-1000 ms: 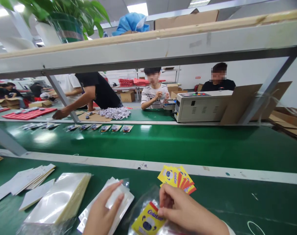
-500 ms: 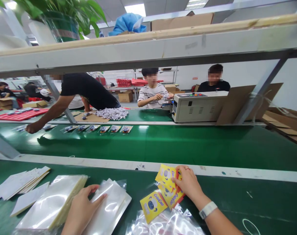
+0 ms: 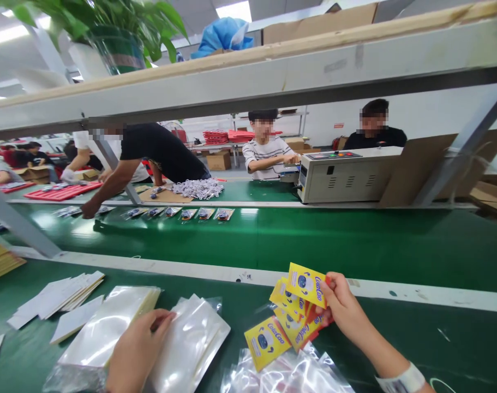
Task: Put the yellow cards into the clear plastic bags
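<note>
My right hand (image 3: 344, 303) pinches a yellow ColaCao card (image 3: 307, 285) by its right edge, lifted over several similar overlapping cards (image 3: 289, 322). Another yellow card (image 3: 267, 342) lies at the front of that group, on a heap of filled clear packets (image 3: 289, 374). On the left, my left hand (image 3: 137, 349) has thumb and fingertips together at the upper left edge of a stack of clear plastic bags (image 3: 195, 338). Its fingers seem to pinch the edge of a bag. A thicker pile of clear bags (image 3: 109, 322) lies beside this hand, partly behind it.
White cards (image 3: 68, 295) lie at the left. Beyond the white rail (image 3: 183, 268), a green belt (image 3: 313, 240) carries a row of small packets (image 3: 205, 214). Co-workers stand across it, one reaching over the belt. A beige machine (image 3: 346, 177) and an overhead shelf (image 3: 248, 82) are in view.
My right hand has raised one yellow card off the others, moving slightly right. My left thumb has drawn back to the fingertips at the bag edge. The whole view has shifted left.
</note>
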`<state>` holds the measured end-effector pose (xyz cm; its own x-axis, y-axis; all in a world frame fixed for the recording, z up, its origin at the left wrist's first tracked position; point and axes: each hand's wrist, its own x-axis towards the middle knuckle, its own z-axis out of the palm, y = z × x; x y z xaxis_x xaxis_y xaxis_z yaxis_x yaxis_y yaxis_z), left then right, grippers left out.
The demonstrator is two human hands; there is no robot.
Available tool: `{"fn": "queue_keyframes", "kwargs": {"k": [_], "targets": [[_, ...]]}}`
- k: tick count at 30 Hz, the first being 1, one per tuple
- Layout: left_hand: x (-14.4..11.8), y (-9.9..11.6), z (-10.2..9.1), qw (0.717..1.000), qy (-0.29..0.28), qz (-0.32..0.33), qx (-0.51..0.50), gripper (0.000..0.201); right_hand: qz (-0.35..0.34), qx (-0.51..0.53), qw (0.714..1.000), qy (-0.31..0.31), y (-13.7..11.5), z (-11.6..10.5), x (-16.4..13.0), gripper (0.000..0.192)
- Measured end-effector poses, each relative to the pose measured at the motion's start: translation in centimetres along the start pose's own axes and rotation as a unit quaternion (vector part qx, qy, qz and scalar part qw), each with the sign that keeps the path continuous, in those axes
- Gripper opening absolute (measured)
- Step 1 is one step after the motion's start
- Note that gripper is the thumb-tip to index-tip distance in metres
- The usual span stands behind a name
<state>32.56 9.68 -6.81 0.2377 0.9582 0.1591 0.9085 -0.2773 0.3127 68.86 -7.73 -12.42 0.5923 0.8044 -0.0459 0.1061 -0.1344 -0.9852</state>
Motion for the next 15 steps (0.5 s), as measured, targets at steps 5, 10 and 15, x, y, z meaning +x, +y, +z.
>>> {"fn": "queue_keyframes", "kwargs": {"k": [5, 10, 15], "targets": [[0.7, -0.9, -0.5, 0.999, 0.002, 0.005, -0.036, 0.038, -0.048, 0.067, 0.997, -0.01, -1.2, 0.8, -0.5, 0.051], [-0.6, -0.5, -1.3, 0.986, 0.034, -0.005, -0.165, 0.023, -0.07, 0.114, 0.991, 0.028, -2.5, 2.3, -1.4, 0.051], [-3.2, 3.5, -2.2, 0.927, -0.029, -0.035, -0.372, 0.022, -0.163, 0.182, 0.968, 0.06, -5.2, 5.1, -4.1, 0.033]]}}
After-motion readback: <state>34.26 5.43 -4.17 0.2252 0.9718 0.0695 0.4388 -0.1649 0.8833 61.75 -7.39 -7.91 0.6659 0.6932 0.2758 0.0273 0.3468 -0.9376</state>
